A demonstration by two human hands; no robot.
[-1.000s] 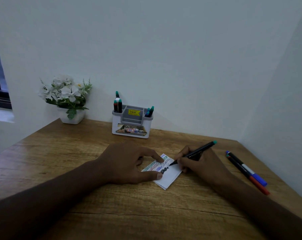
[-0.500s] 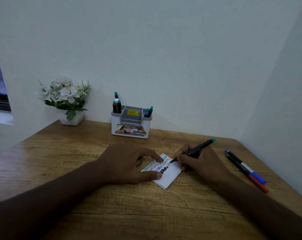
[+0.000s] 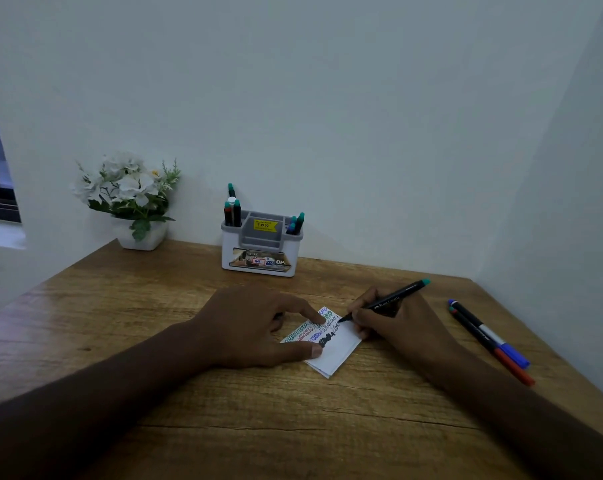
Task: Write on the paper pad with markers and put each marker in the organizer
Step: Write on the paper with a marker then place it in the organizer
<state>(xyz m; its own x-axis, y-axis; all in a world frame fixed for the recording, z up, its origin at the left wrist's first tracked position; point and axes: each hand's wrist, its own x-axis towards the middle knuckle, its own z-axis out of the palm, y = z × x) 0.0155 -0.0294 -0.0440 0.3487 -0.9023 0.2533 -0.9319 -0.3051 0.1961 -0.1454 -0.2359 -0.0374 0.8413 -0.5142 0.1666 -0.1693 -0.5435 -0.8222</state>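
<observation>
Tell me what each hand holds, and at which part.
The right hand pinches the black marker low on its barrel, near the tip. The left hand holds nothing; it presses the paper pad flat.

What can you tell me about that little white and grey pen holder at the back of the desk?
The organizer is a small plastic box, white outside with a grey compartmented insert, upright on the wooden desk by the wall. A yellow price sticker sits inside, a printed label on its front. Markers stand in its left and right compartments; neither hand touches it.
</observation>
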